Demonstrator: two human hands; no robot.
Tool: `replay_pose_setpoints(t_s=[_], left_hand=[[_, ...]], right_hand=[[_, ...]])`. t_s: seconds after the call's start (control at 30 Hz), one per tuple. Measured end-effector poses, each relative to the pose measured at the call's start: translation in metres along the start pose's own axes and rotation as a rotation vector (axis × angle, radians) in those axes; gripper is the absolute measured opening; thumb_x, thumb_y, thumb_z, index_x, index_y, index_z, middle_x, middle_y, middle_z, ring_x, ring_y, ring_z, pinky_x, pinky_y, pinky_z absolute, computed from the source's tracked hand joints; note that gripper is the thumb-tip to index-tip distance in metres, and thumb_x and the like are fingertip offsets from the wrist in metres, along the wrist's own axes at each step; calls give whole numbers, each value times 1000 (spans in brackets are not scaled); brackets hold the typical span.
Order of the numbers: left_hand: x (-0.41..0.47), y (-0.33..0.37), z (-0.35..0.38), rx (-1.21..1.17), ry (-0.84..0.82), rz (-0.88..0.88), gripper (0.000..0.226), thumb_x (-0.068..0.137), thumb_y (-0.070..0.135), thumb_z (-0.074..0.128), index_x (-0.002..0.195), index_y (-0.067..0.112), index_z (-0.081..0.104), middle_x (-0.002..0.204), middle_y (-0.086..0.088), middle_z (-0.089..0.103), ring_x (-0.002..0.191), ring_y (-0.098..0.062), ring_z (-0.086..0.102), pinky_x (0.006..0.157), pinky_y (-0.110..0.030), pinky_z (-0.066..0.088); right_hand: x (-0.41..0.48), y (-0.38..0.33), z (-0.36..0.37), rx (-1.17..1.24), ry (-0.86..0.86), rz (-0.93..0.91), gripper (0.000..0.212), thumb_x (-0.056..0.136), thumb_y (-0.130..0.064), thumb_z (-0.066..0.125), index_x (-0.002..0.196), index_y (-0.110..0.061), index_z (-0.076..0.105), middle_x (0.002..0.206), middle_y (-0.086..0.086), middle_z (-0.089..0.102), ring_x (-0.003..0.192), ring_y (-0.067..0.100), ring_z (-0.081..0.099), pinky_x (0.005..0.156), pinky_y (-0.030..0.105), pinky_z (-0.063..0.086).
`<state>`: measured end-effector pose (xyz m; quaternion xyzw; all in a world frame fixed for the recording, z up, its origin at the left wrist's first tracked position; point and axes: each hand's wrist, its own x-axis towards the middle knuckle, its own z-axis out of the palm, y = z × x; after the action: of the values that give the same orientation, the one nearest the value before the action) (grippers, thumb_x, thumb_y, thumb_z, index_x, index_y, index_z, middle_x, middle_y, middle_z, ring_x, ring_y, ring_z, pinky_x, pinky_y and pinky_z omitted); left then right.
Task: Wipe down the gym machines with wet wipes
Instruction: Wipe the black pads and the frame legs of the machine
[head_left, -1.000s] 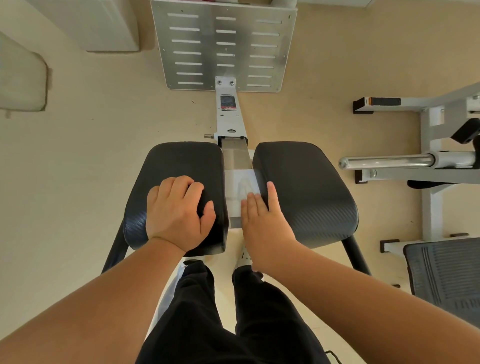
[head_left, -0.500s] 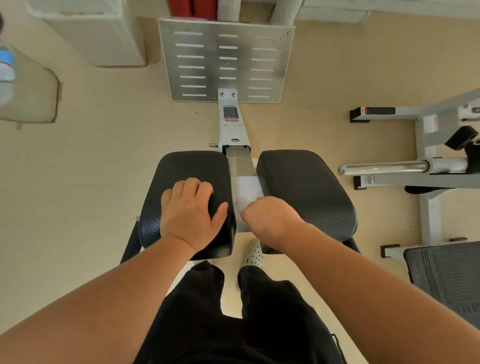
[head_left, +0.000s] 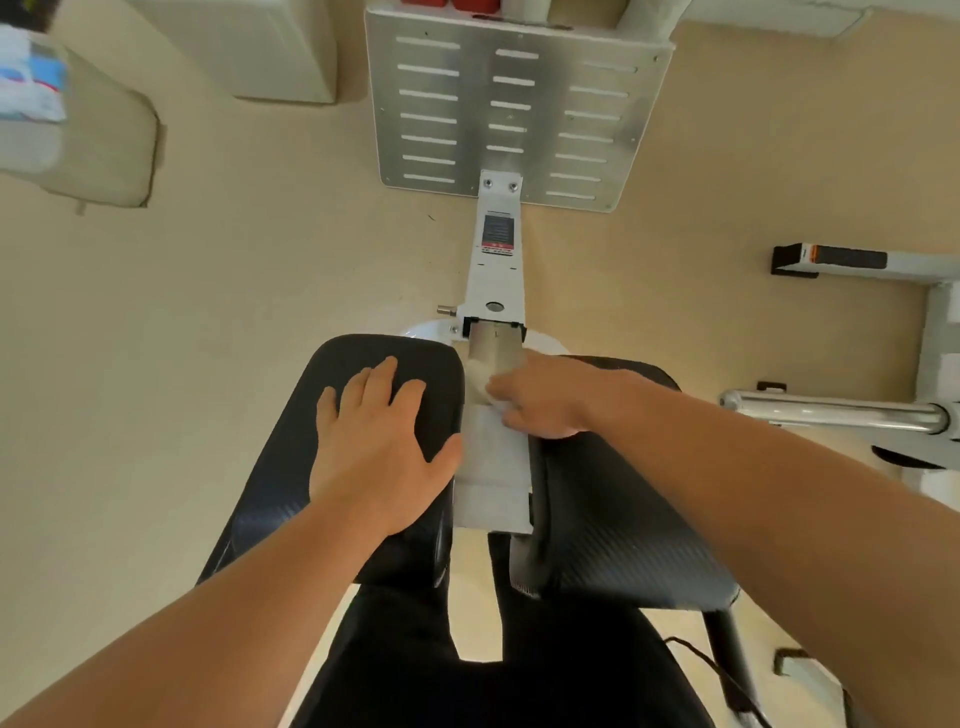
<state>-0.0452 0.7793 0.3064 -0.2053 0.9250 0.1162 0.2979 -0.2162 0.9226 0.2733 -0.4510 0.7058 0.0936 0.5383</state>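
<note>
Below me stands a gym machine with two black padded cushions, the left pad (head_left: 291, 457) and the right pad (head_left: 623, 530), split by a white centre beam (head_left: 493, 467). My left hand (head_left: 379, 441) lies flat and spread on the left pad. My right hand (head_left: 540, 397) is closed on a crumpled white wet wipe (head_left: 480, 376), pressing it onto the beam's far end between the pads. The fingers hide most of the wipe. The beam runs forward to a slotted metal footplate (head_left: 514, 104).
Another machine's white frame (head_left: 857, 260) and chrome bar (head_left: 831, 413) stand to the right. A white base block (head_left: 260, 47) and a beige pad (head_left: 104, 145) sit at the far left on the tan floor. My black-trousered legs (head_left: 467, 675) are beneath the pads.
My right hand went from lying flat on the beam to bunching the wipe, then slid it forward along the beam. My left hand opened flat and shifted forward on the left pad.
</note>
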Motion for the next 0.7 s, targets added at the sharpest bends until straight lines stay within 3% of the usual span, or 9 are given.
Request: replay_pose_setpoints(t_s=[0.1,0.13,0.2,0.33,0.43,0.5,0.63,0.7], left_hand=[[1,1,-1,-5,-10,-15,77,81,74,24,140,29,48,160,-6,32,146,-29,30,120,-58,23],[1,1,-1,-5,-13,-17,75,82,72,26,138,28,50,159,-6,34,145,-29,32,119,-58,24],[2,2,-2,-6,-16,-19,71,82,70,31,134,26,54,155,-7,39,142,-30,36,117,-59,27],[0,0,2,-32,-5,1,66,82,64,39,127,21,60,149,-10,47,138,-34,42,113,-62,32],[3,1,3,-54,8,-2,64,82,63,41,125,20,61,147,-10,49,137,-33,44,112,-61,34],[5,1,4,-55,8,-11,64,82,62,41,127,20,60,148,-10,49,137,-33,44,112,-61,34],[3,0,6,-50,-25,-26,65,83,62,42,130,20,57,149,-9,48,137,-32,43,113,-60,34],[1,0,6,-46,-40,-30,65,83,62,42,131,21,57,149,-9,48,138,-32,43,113,-59,34]], right_hand=[[28,-3,3,-232,-259,-100,69,104,-54,23,164,-23,13,172,0,8,155,28,20,126,54,-4],[35,-1,1,-233,-278,-108,73,103,-56,24,165,-25,3,173,-4,-2,158,28,9,124,52,-8],[44,6,-4,-234,-304,-118,77,101,-57,28,164,-27,-6,172,-7,-11,158,29,0,124,50,-7],[71,37,-16,-127,-335,-64,83,98,-58,32,163,-32,-12,171,-10,-15,158,29,2,127,55,3],[87,60,-22,-20,-319,-40,80,102,-54,33,163,-27,-10,170,-7,-19,158,25,-5,127,52,-3],[87,65,-21,34,-346,-69,78,102,-51,34,164,-28,-8,170,-9,-17,159,24,-5,127,50,1],[64,61,-22,-22,-408,-261,66,94,-54,36,157,-36,31,170,-20,8,152,28,23,122,50,24],[55,57,-21,-117,-429,-328,67,91,-54,37,157,-41,33,168,-25,9,154,27,19,122,50,24]])
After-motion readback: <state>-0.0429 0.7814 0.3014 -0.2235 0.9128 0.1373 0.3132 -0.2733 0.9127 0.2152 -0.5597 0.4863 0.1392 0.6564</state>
